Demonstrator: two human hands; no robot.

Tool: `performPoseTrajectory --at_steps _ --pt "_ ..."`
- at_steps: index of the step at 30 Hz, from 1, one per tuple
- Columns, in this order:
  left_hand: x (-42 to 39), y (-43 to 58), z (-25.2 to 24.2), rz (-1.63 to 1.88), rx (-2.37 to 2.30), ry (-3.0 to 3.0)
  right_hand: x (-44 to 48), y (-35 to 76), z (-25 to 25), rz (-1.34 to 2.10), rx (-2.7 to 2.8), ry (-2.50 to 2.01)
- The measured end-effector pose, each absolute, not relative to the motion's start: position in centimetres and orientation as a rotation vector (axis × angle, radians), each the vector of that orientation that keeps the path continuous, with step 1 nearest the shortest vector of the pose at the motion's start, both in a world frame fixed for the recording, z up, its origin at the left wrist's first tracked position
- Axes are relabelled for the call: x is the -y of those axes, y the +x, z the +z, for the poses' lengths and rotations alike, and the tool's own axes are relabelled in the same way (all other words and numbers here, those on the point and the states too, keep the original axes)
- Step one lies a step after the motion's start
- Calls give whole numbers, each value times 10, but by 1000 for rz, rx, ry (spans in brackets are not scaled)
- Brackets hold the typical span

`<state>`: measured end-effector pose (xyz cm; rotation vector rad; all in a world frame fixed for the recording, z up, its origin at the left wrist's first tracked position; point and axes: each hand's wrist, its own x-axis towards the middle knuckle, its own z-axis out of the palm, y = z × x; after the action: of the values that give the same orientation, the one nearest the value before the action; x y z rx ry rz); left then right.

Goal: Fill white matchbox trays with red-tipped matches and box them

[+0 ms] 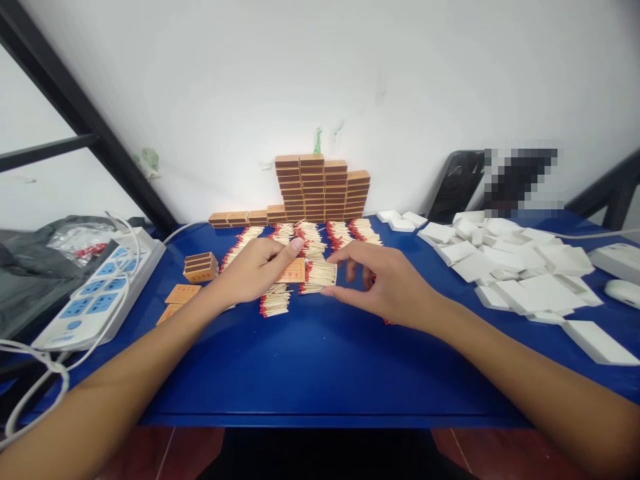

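My left hand (pixel 253 270) grips an orange matchbox sleeve (pixel 294 271) above the blue table (pixel 320 367), thumb on top. A white tray full of red-tipped matches (pixel 320 275) sticks out of the sleeve's right end. My right hand (pixel 385 283) pinches that tray's right end with thumb and forefinger, other fingers curled. A bundle of loose matches (pixel 275 301) lies just below the left hand. More match bundles (pixel 310 233) lie in rows behind both hands.
Filled orange matchboxes (pixel 323 188) are stacked against the white wall. Empty white trays (pixel 515 267) are heaped at the right. Flat orange sleeves (pixel 181 294) and a small box stack (pixel 201 267) lie left, beside a white power strip (pixel 97 293). A dark bag (pixel 30 267) sits far left.
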<state>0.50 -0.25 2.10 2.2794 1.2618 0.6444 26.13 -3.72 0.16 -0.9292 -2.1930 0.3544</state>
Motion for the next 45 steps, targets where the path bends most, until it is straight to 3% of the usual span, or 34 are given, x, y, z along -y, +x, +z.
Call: performPoseTrajectory --at_steps 16,45 --pt "8 7 21 573 -1235 2294 33 262 1 448 2251 -792" --pt "12 15 20 771 -1137 2053 43 258 8 423 2118 -896"
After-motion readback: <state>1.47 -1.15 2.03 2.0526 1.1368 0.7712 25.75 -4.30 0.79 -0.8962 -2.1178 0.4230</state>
